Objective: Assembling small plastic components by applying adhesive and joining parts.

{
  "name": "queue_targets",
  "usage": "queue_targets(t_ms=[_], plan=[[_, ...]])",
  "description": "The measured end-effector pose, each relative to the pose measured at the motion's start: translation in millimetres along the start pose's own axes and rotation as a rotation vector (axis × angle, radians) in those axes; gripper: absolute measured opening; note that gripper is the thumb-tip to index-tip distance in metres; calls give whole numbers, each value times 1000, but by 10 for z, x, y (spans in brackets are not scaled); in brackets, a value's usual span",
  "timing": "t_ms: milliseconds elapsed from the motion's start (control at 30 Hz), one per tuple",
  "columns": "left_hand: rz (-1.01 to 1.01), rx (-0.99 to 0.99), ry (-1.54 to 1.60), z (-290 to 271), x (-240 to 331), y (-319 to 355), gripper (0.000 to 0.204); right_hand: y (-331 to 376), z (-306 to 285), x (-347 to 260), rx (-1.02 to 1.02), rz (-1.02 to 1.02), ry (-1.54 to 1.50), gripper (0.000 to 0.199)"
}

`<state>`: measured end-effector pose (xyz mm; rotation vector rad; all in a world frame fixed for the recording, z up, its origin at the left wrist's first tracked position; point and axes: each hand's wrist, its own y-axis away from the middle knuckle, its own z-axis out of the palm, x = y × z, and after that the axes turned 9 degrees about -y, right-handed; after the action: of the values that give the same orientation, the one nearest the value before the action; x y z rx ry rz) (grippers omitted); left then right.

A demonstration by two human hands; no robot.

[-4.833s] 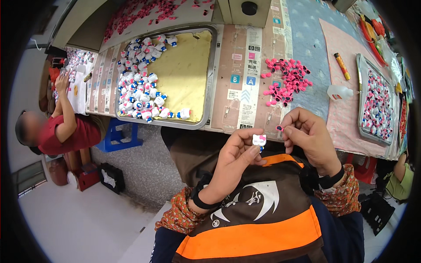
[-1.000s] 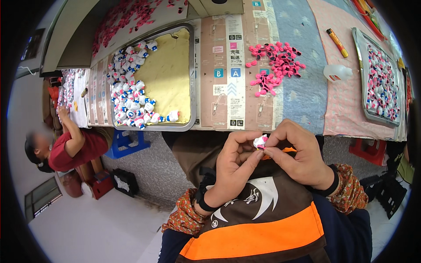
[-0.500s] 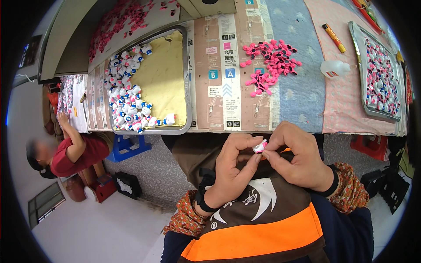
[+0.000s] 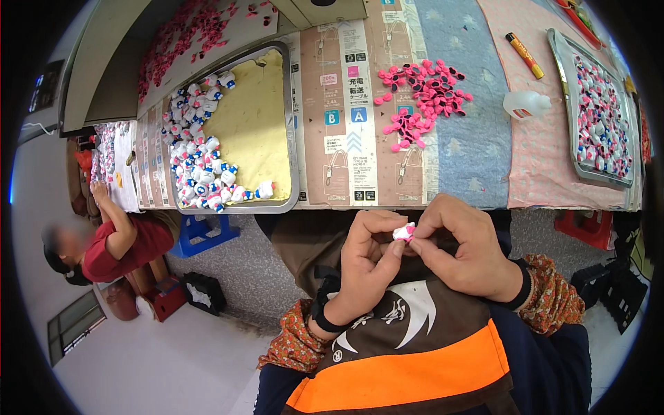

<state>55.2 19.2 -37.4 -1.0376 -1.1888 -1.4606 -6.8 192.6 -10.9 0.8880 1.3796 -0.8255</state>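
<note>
Between the fingertips of both hands is a small white-and-pink figurine piece (image 4: 403, 232), held just in front of the table's near edge. My left hand (image 4: 370, 257) pinches its left side between thumb and fingers. At its right side, my right hand (image 4: 465, 250) grips it with thumb and index finger. Beyond the hands, a loose pile of small pink parts with dark hollows (image 4: 423, 93) lies on the table. To the left stands a metal tray (image 4: 294, 138) lined with yellow, bearing many small white, blue and pink figurines (image 4: 204, 176) along its left side.
A white squeeze bottle (image 4: 527, 105) and a yellow-orange tube (image 4: 524, 55) lie right of the pile. Another metal tray (image 4: 573, 131) of small parts stands at the far right. A grey cabinet-like box (image 4: 111, 76) is at upper left; a person in a red shirt (image 4: 131, 242) works farther left.
The figurine piece has turned in my fingers, showing more of its white face and pink part, and has shifted slightly left. Both hands keep their pinch.
</note>
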Motion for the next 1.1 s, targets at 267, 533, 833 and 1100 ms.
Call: queue_targets(t_ms=[267,533,833,1100], plan=[[100,32,-89,-28,-35,-7,30,-7,-22,-63,-20,119,-6,16],[80,53,-83,0,-39,-7,30,-17,3,-58,3,95,-5,15],[58,-12,88,-51,-83,-33,31,-8,17,-82,4,70,15,17],[39,-125,170,-138,-155,-43,28,8,-41,-82,6,292,-124,17]])
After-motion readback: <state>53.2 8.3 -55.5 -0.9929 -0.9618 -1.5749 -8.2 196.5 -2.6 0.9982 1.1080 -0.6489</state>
